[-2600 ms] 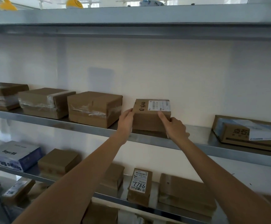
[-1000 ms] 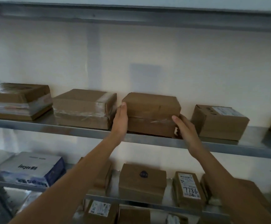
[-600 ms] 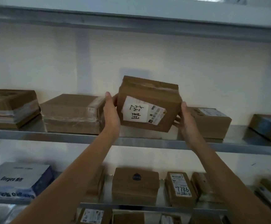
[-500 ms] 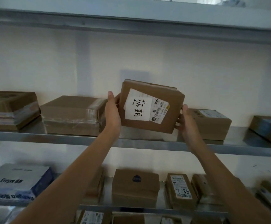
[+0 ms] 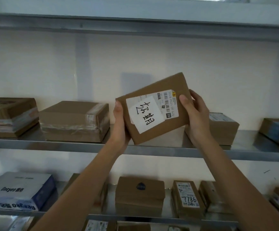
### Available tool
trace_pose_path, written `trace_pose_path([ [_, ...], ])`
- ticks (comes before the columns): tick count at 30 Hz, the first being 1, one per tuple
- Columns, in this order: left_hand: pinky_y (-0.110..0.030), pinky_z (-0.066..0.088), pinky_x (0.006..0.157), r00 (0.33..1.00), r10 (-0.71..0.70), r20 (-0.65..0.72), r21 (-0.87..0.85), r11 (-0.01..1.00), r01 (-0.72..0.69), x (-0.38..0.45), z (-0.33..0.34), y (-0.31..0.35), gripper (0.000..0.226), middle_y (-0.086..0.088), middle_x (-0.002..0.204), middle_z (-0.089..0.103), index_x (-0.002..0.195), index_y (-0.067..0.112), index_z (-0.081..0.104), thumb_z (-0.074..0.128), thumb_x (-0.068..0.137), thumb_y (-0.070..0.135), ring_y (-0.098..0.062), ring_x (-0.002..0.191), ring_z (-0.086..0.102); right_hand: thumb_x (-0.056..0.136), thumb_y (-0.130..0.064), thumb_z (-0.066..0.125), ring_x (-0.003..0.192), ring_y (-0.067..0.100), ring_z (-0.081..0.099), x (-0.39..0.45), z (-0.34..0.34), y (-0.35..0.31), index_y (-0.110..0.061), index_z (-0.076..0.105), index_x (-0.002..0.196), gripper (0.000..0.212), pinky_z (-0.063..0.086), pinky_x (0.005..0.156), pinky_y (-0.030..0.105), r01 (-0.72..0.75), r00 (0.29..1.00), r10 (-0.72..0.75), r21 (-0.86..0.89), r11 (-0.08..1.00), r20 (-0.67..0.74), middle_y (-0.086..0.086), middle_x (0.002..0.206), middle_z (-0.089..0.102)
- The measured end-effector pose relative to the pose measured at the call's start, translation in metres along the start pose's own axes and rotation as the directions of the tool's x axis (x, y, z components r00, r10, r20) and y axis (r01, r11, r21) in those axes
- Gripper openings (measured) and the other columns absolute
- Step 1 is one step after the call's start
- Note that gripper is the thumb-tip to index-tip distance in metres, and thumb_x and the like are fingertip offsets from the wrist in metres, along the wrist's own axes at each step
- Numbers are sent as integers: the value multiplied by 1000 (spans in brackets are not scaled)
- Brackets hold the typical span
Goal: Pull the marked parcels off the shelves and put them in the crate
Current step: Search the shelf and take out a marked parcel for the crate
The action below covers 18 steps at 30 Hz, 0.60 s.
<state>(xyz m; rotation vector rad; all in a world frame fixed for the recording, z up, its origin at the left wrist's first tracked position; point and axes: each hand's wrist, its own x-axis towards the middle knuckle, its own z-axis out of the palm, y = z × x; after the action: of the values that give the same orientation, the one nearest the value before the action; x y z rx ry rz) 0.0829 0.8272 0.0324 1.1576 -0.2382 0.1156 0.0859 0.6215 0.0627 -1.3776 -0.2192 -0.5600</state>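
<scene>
Above the shelf (image 5: 152, 150), left hand (image 5: 119, 125) and right hand (image 5: 196, 117) clamp curled fingers on the marked parcel (image 5: 155, 109). Crate unseen; placing it remains.

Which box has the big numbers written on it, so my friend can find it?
Look at the lower shelf, below the parcel held up in both hands. Right of the box with a dark round sticker stands a narrow box. Only its label has 7786 handwritten.

Both forearms are bare to the frame edge, with no sleeves, gloves, watch or rings visible.
</scene>
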Motion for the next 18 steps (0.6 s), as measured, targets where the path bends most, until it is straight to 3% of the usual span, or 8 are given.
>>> trace_pose_path([
  [2,-47,53,94,999,7,-40,-53,999,-9,2,3,-5,108,-2,135,59,145,31,31,59,57,87,-22,120,60,71,-49,79,119,16,59,3,8,-7,-35,45,136,75,51,99,44,65,994,-60,57,996,-88,-2,134,55],
  [4,-50,52,94,997,30,-77,-162,986,-42,-1,8,-8,108,-3,134,60,147,32,27,65,59,82,-25,120,60,68,-50,79,132,16,46,4,18,-11,-38,31,142,89,44,108,44,73,989,-50,165,984,-142,-4,148,39],
  [7,-48,49,99,999,43,-27,-314,948,-50,-9,21,-14,83,-3,128,64,140,31,45,45,74,81,-24,119,60,60,-59,79,134,16,44,-1,35,-5,-44,15,147,110,38,109,49,-91,993,107,265,960,-48,-4,152,35],
  [9,-47,48,99,999,48,-9,-309,950,-48,-15,29,-20,76,-3,128,65,137,32,49,35,78,78,-23,119,61,74,-50,76,115,11,61,-9,43,6,-39,17,148,96,52,94,41,-172,985,162,268,948,57,0,140,52],
  [11,-50,44,104,992,41,-116,-258,964,-70,-16,25,-22,74,-1,128,65,135,32,51,39,79,78,-22,121,58,85,-37,70,93,5,70,-10,44,12,-32,27,145,74,57,76,29,-177,984,167,254,951,60,-1,122,64],
  [14,-44,30,116,899,145,-414,-105,973,-205,-1,0,-3,73,11,135,57,132,31,54,51,73,74,-9,130,47,77,-42,71,94,13,71,-4,34,9,-28,36,141,75,59,80,37,-178,984,174,307,935,38,1,111,70],
  [16,-39,22,119,903,265,-337,36,962,-269,10,-11,15,77,14,146,45,139,33,48,48,73,72,-4,137,38,73,-45,72,100,23,70,-2,31,5,-24,40,139,77,57,88,48,-199,980,186,303,932,72,5,111,72],
  [18,-43,24,119,948,306,-89,164,943,-289,14,-4,26,74,9,151,41,147,32,37,38,82,70,-9,139,38,71,-51,75,106,31,68,-3,32,5,-20,47,138,79,53,91,57,-226,971,194,272,935,141,10,116,70],
])
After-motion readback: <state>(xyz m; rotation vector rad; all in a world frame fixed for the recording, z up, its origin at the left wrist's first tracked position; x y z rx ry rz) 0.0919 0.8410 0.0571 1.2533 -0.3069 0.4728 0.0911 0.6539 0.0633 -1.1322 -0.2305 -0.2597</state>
